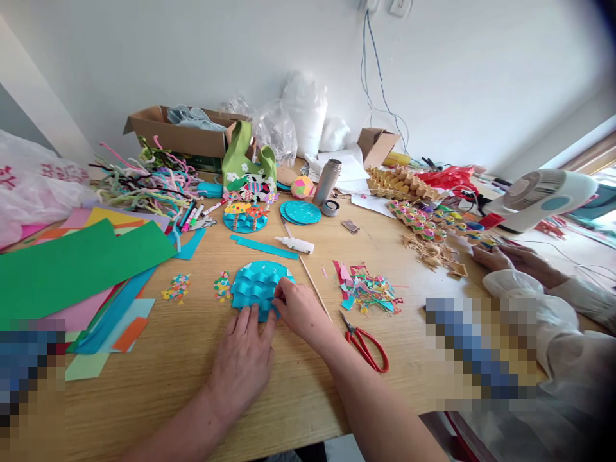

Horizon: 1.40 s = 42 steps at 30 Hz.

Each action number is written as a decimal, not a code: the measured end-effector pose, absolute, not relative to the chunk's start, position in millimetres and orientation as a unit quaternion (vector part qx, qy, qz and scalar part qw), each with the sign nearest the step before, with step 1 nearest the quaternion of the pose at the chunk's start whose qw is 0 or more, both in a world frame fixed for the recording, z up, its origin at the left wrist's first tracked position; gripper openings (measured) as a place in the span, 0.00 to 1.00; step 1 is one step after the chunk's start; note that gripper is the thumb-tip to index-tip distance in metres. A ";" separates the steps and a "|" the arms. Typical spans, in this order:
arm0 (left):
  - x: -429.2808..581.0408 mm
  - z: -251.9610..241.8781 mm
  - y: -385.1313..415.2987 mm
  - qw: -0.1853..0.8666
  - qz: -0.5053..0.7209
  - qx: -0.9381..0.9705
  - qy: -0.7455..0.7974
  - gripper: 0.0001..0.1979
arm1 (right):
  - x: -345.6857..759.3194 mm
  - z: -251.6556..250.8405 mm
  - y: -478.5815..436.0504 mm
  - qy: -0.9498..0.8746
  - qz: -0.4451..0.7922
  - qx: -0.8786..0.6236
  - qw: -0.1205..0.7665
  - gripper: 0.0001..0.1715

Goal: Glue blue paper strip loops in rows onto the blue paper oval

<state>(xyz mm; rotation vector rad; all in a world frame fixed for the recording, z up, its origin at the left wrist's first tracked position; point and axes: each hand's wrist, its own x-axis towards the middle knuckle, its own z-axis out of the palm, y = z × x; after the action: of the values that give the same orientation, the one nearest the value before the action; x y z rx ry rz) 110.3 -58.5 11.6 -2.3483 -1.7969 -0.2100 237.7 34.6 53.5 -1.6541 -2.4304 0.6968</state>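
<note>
A round blue paper craft (257, 282) with rows of curled paper strips lies on the table before me. The fingers of my left hand (248, 343) lie stretched out on its lower edge. At its right edge my right hand (298, 308) has its thumb and forefinger pinched together; what is between them, if anything, is hidden. Small heaps of coloured paper dots (222, 286) lie left of the craft. Beyond it are a blue paper strip (264, 246) and a white glue bottle (296, 244). To the right rest a thin wooden stick (315, 289) and red-handled scissors (368, 346).
Coloured paper sheets (86, 269) and pipe cleaners (144, 176) cover the left side. A finished-looking blue craft (245, 218), blue discs (301, 212) and a metal flask (328, 181) stand farther back. Paper scraps (370, 289) lie right. Another person's hands (520, 263) are near a white fan (541, 196).
</note>
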 end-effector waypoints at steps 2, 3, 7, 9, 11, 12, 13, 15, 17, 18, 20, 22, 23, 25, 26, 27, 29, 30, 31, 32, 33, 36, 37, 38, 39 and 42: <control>111.2 12.5 -58.1 0.078 -0.064 -0.787 -0.608 0.25 | 237.9 54.2 34.6 -0.803 0.229 -0.547 0.059 0.07; 111.7 12.9 -57.9 0.074 -0.061 -0.787 -0.609 0.26 | 237.9 54.4 34.7 -0.803 0.228 -0.548 0.058 0.07; 112.8 13.7 -57.0 0.060 -0.059 -0.787 -0.611 0.27 | 237.8 53.9 34.7 -0.806 0.221 -0.547 0.057 0.06; 112.7 13.7 -56.6 0.055 -0.059 -0.786 -0.613 0.28 | 237.6 52.5 34.4 -0.809 0.219 -0.542 0.059 0.06; 112.7 13.8 -56.3 0.054 -0.059 -0.785 -0.615 0.28 | 237.3 50.4 34.2 -0.812 0.217 -0.538 0.063 0.06; 112.7 13.8 -56.2 0.054 -0.059 -0.785 -0.615 0.28 | 237.2 49.2 34.1 -0.814 0.216 -0.535 0.065 0.06; 112.9 13.9 -56.2 0.054 -0.059 -0.785 -0.614 0.27 | 237.1 47.9 34.2 -0.815 0.215 -0.533 0.066 0.05; 113.3 14.1 -56.1 0.054 -0.059 -0.786 -0.613 0.27 | 237.0 45.8 34.4 -0.817 0.211 -0.532 0.067 0.05; 113.8 14.2 -56.0 0.056 -0.057 -0.786 -0.613 0.27 | 236.9 44.7 34.7 -0.818 0.208 -0.532 0.065 0.04; 114.0 14.2 -55.8 0.057 -0.056 -0.785 -0.614 0.27 | 236.8 44.6 34.8 -0.818 0.206 -0.533 0.063 0.04; 114.3 14.0 -55.3 0.058 -0.053 -0.785 -0.615 0.27 | 236.7 45.1 34.7 -0.818 0.206 -0.535 0.058 0.04; 114.4 14.0 -54.7 0.057 -0.051 -0.785 -0.615 0.27 | 236.6 45.8 34.6 -0.817 0.205 -0.536 0.051 0.04; 114.4 14.2 -54.5 0.056 -0.051 -0.784 -0.616 0.28 | 236.6 46.1 34.5 -0.817 0.205 -0.537 0.049 0.05; 114.6 14.5 -54.4 0.052 -0.052 -0.785 -0.616 0.28 | 236.7 46.7 34.2 -0.816 0.206 -0.538 0.048 0.05; 114.8 14.6 -54.5 0.050 -0.052 -0.785 -0.616 0.28 | 236.7 47.0 34.0 -0.816 0.206 -0.539 0.048 0.05; 115.0 14.7 -54.6 0.048 -0.053 -0.784 -0.616 0.28 | 236.7 47.5 33.8 -0.816 0.206 -0.539 0.048 0.05; 115.5 14.4 -55.1 0.046 -0.054 -0.782 -0.619 0.28 | 236.4 49.2 33.4 -0.817 0.205 -0.537 0.046 0.05; 115.8 14.2 -55.3 0.045 -0.055 -0.781 -0.620 0.28 | 236.2 50.3 33.2 -0.817 0.206 -0.537 0.042 0.05; 116.1 13.9 -55.6 0.045 -0.057 -0.780 -0.621 0.27 | 235.9 51.5 33.1 -0.817 0.207 -0.537 0.036 0.05; 116.5 13.8 -55.9 0.045 -0.058 -0.780 -0.622 0.27 | 235.6 52.5 32.9 -0.816 0.209 -0.538 0.030 0.05; 116.8 13.7 -56.1 0.044 -0.059 -0.780 -0.621 0.26 | 235.3 53.3 32.8 -0.815 0.209 -0.539 0.025 0.05; 117.6 14.5 -56.2 0.034 -0.058 -0.781 -0.621 0.27 | 234.5 53.7 33.0 -0.815 0.204 -0.542 0.020 0.06; 117.8 15.0 -56.2 0.030 -0.058 -0.779 -0.623 0.28 | 234.4 53.4 33.1 -0.815 0.204 -0.541 0.022 0.06; 117.9 15.4 -56.1 0.024 -0.058 -0.778 -0.625 0.28 | 234.1 53.2 33.2 -0.816 0.205 -0.541 0.024 0.06; 118.0 15.9 -56.0 0.018 -0.060 -0.777 -0.627 0.28 | 233.9 53.2 33.2 -0.816 0.207 -0.540 0.026 0.05; 118.3 17.1 -56.0 0.001 -0.073 -0.773 -0.630 0.27 | 233.0 55.4 33.2 -0.812 0.212 -0.543 0.020 0.05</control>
<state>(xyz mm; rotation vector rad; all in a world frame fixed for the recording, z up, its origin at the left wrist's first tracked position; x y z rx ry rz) 118.3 -56.0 17.1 -2.4272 -1.9787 -0.2295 233.0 33.2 55.4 -1.6859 -2.5189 0.6585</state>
